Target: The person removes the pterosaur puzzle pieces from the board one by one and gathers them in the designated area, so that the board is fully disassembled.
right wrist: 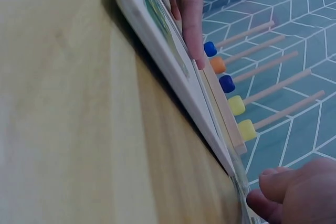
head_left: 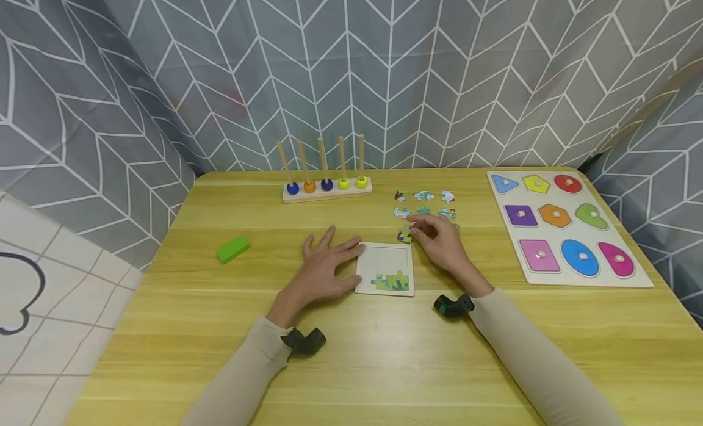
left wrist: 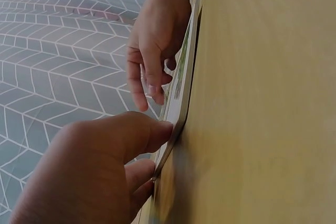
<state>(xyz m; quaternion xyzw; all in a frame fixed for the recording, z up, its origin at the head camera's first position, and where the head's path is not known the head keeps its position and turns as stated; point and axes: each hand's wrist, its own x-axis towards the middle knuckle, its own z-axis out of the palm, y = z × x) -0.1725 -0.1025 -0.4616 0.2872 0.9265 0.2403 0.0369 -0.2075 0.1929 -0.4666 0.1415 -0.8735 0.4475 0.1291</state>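
A square white puzzle board lies on the table, with joined green puzzle pieces in its lower right part. My left hand spreads its fingers at the board's left side; in the left wrist view the thumb rests on its edge. Beyond the board's top right corner, my right hand reaches a loose green and dark puzzle piece, thumb and index fingertips right at it with a small gap between them. Farther back, several loose puzzle pieces lie in two rows.
A wooden peg stand with coloured beads stands at the back; the right wrist view shows its beads too. A green block lies at left. On the right is a knobbed shape board. Patterned curtain hangs behind the table.
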